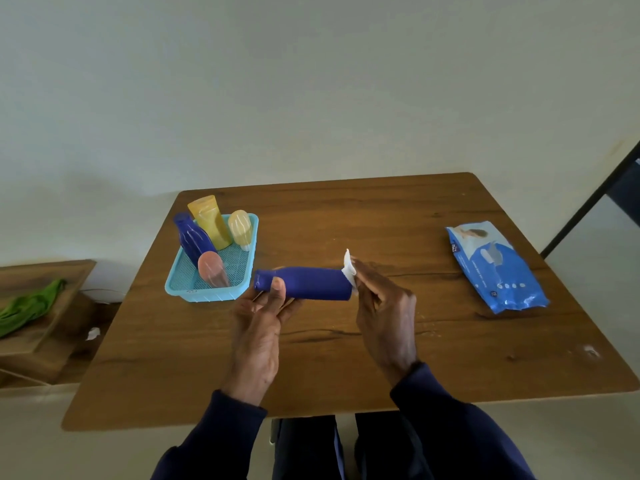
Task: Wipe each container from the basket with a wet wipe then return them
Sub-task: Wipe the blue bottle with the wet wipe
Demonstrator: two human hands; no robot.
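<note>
A dark blue bottle point(311, 284) lies sideways above the table, cap end to the left. My left hand point(261, 320) grips it near the cap, thumb on top. My right hand point(384, 306) pinches a white wet wipe point(349, 270) against the bottle's right end. The light blue basket point(207, 295) stands to the left and holds another blue bottle point(192, 239), a yellow tube point(209, 220), a pale yellow container point(239, 226) and a pink container point(211, 268).
A blue pack of wet wipes point(497, 268) lies at the table's right side. The wooden table point(346, 358) has a wall behind it. A lower wooden shelf with a green cloth point(27, 306) sits to the left.
</note>
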